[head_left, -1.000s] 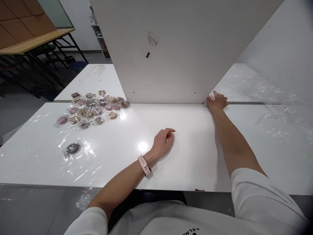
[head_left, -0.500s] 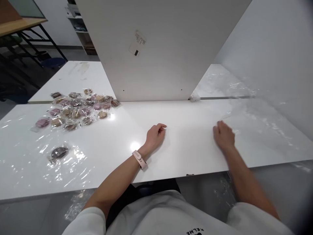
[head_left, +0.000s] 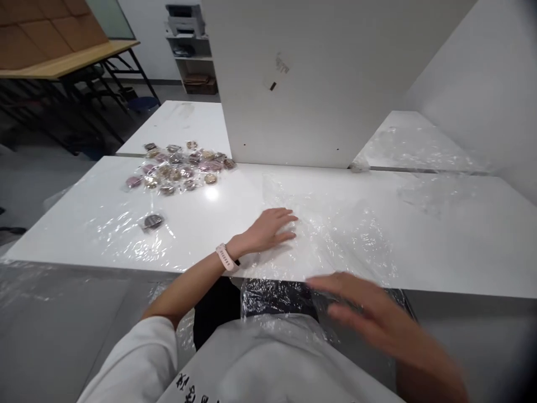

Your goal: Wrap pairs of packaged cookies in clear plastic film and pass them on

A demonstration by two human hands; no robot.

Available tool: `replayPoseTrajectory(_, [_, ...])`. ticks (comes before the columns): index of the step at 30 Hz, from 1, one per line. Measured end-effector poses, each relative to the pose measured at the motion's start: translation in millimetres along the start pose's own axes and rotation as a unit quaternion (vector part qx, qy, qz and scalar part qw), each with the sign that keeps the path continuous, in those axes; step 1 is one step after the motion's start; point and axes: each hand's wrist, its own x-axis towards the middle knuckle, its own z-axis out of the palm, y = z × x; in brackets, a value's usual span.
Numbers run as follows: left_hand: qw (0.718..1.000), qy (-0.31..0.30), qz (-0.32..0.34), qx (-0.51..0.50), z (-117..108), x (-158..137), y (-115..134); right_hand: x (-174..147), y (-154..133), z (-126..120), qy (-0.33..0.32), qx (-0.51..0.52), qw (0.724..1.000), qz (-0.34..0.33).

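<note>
A clear plastic sheet (head_left: 348, 235) lies crinkled over the middle of the white table (head_left: 457, 246) and hangs over its front edge. My left hand (head_left: 271, 228), with a pink wristband, rests at the sheet's left side, fingers stretched out and thumb apart. My right hand (head_left: 364, 308) is blurred by motion, over the overhanging sheet at the front edge. Its fingers and thumb are spread, with nothing seen in them; whether it touches the plastic I cannot tell.
Several individually wrapped round pastries (head_left: 180, 170) are heaped at the back left. A single dark wrapped pastry (head_left: 153, 221) sits nearer the front on more clear film. A white upright panel (head_left: 302, 112) stands at the table's back. Behind, shelves hold a printer (head_left: 184, 22).
The plastic has come from the right across the table's middle. My right hand has moved toward my body and its fingers have opened. My left hand's fingers have straightened. The view has shifted left.
</note>
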Motion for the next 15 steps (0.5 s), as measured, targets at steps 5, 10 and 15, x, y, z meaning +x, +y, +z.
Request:
replayPoseTrajectory(5, [0.920,0.232,-0.259,0.182,-49.2,-62.0,-62.3,38.9,105.7,5.2,0.081,-0.176,0.977,0.089])
replayPoseTrajectory(10, [0.776,0.281,-0.519,0.223,-80.7,-148.3,-98.5,72.3,169.0,34.9,0.050,-0.299,0.949,0.086])
replayPoseTrajectory(15, [0.802,0.220,-0.530,0.167,-81.4,-183.1,-116.9,73.1,175.7,32.8,0.082,-0.316,0.942,0.079])
